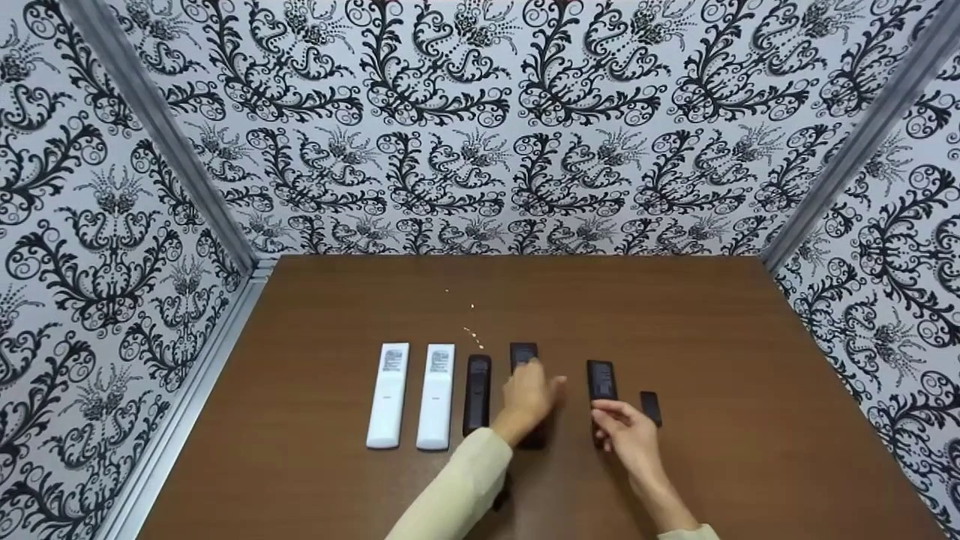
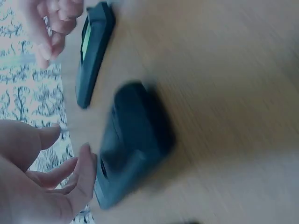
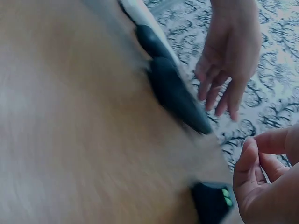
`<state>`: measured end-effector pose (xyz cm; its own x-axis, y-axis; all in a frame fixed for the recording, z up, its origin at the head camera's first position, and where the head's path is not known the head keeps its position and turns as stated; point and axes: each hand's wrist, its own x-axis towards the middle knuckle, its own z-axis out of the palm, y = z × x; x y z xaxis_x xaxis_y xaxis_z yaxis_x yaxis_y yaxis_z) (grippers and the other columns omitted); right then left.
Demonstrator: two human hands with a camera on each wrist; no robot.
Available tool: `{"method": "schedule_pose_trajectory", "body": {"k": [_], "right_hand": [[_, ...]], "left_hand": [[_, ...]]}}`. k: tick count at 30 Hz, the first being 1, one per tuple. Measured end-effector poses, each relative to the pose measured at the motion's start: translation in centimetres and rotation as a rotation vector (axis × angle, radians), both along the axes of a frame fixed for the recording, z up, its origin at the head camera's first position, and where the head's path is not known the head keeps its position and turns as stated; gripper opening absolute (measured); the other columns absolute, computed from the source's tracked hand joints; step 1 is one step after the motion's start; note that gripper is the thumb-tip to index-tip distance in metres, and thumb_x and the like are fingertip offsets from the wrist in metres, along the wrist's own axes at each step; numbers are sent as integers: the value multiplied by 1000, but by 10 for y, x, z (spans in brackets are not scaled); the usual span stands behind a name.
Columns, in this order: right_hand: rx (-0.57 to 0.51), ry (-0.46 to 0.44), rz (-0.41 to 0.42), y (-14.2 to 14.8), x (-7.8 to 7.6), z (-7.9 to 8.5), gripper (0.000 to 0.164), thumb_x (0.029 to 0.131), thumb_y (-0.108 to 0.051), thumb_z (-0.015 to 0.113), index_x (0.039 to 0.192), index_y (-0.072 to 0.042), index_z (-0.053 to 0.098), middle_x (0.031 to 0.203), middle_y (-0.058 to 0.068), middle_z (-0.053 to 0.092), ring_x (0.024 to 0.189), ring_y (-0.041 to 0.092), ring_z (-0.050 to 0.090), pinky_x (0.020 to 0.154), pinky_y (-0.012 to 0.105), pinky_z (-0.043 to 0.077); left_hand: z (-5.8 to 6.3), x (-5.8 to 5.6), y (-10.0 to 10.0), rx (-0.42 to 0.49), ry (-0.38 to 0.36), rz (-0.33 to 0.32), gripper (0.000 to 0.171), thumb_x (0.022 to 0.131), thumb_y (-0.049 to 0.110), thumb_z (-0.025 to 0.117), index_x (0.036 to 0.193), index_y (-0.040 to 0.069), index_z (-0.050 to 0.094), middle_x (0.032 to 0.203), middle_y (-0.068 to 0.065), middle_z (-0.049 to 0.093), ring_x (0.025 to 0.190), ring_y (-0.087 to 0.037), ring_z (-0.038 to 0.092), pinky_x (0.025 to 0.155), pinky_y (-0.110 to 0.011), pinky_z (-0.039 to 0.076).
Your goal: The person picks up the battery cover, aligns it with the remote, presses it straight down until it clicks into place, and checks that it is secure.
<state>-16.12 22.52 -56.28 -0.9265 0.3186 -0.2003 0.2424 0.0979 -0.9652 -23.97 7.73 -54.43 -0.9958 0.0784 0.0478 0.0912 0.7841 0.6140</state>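
Note:
My left hand [image 1: 529, 394] is over a dark remote control [image 1: 524, 351], covering much of it. In the left wrist view its fingers are spread loosely beside that blurred remote [image 2: 135, 140]; whether they touch it I cannot tell. My right hand [image 1: 630, 439] is at the near part of another dark remote [image 1: 602, 379]. In the right wrist view the right thumb and index fingertip [image 3: 250, 144] meet, with nothing visible between them. Green batteries [image 3: 226, 196] show in the open compartment of the remote beneath. A small dark cover [image 1: 650, 409] lies right of it.
Two white remotes [image 1: 387, 397] and a slim black remote [image 1: 477, 394] lie in a row to the left on the brown table [image 1: 337, 300]. Below the left sleeve a small dark piece [image 1: 501, 499] partly shows. Patterned walls [image 1: 480, 150] enclose the table's back and sides.

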Motion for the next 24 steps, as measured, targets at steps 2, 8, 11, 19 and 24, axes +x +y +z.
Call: {"method": "schedule_pose_trajectory", "body": {"k": [2,8,11,19,24], "right_hand": [[29,-6,-20,11,1,2,27,94,-9,68,118,4,67,92,2,72,68,10,60,55,21,48],[152,1,-91,43,0,-1,31,91,-5,69,119,7,65,94,1,74,70,0,57,60,18,47],[196,-30,-84,58,-2,-3,36,90,-3,70,122,9,62,112,19,72,87,9,63,65,15,46],[222,-101,-70,78,-4,-8,43,88,-2,70,127,10,56,130,33,54,120,39,51,73,14,42],[241,-128,-35,81,-4,-11,44,90,-2,68,130,9,54,138,33,49,130,43,47,85,18,42]], "left_hand": [[1,2,12,13,-15,-19,40,89,37,75,99,-1,67,94,-20,71,86,-37,71,73,-47,59],[4,9,46,63,-131,-8,66,85,38,79,126,-9,58,116,-25,63,101,-37,67,87,-44,58],[7,15,61,80,-203,18,78,83,39,82,137,-7,50,127,-26,57,112,-38,63,95,-46,55],[9,28,90,103,-261,88,82,74,33,90,135,-1,48,128,-25,52,120,-42,55,96,-48,53],[3,29,95,150,-243,100,84,66,19,95,132,-3,49,124,-26,52,115,-44,54,93,-48,55]]}}
